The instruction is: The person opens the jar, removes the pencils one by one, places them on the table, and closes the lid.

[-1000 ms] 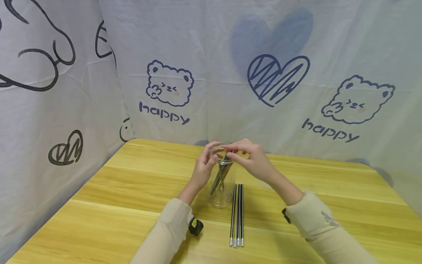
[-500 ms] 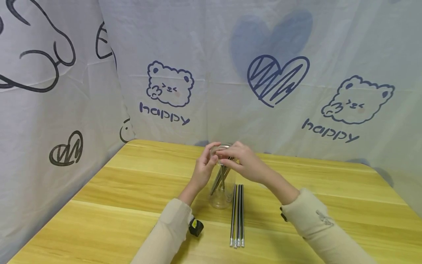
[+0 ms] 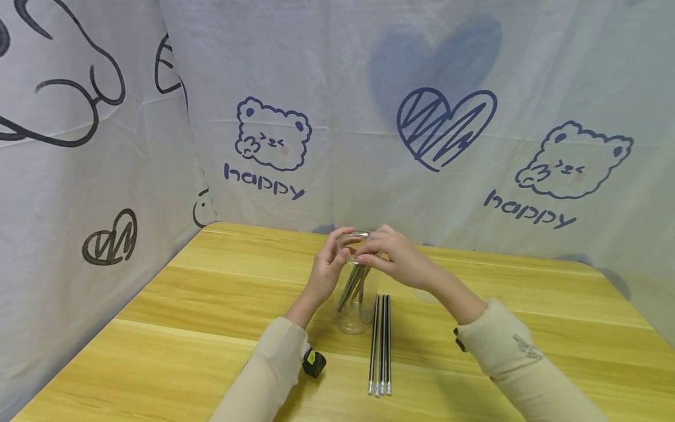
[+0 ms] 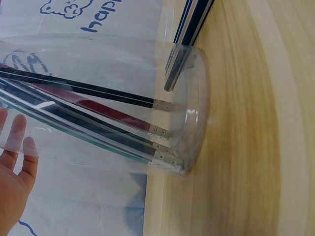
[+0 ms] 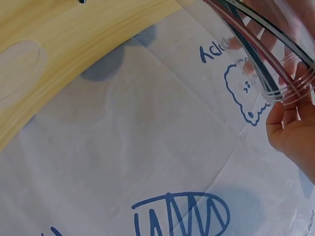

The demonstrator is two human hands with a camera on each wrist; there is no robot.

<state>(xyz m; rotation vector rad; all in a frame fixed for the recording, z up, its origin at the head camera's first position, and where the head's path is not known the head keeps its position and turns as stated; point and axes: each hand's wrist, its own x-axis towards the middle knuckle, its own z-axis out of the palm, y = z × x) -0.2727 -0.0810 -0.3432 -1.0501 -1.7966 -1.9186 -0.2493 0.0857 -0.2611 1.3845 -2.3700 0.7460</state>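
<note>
Back from the fingers [image 4: 29,169] I see cream sleeves [image 3: 261,375]: a black block [image 3: 316,367] with a yellowish patch [image 3: 311,357] by the left cuff [image 3: 290,329], grey print [image 3: 527,347] on the right one.

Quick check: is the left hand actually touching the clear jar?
Touching. The head view shows the left hand curled round the upper part of the clear jar, thumb against its near side.

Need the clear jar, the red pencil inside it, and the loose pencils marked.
Clear jar [image 3: 352,323], head view, lower wall near the base.
Red pencil [image 4: 106,108], left wrist view, middle of shaft.
Loose pencils [image 3: 382,346], head view, mid-shaft of one.
</note>
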